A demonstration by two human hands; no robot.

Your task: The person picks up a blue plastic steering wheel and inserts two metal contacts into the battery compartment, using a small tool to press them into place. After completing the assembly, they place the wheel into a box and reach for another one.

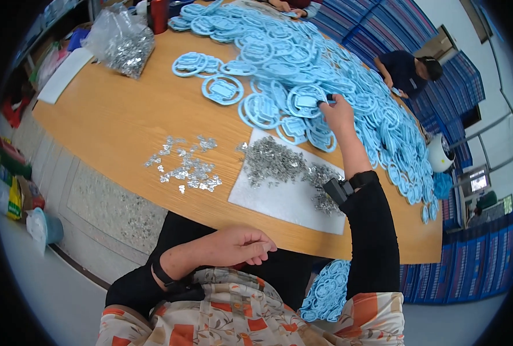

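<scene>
My right hand [339,115] reaches out to the near side of a large heap of light blue plastic pieces [302,55]. Its thumb and fingers, with dark coverings on some tips, close on the edge of a round light blue plastic piece [306,101]. Close to my lap, just off the table's front edge, my left hand [242,245] is closed with the fingers curled together; what they hold, if anything, is hidden. Between the hands lies a white sheet [256,202] bearing piles of small silvery metal parts [274,161]. More metal parts [193,170] are scattered on the wood to its left.
A clear bag of metal parts [126,49] stands at the table's far left, beside a red cylinder [159,16] and a white strip [65,75]. Two other people work across the heap, one in dark clothes [403,72]. Blue stacked crates [458,259] line the right. More blue pieces [326,291] sit below the table.
</scene>
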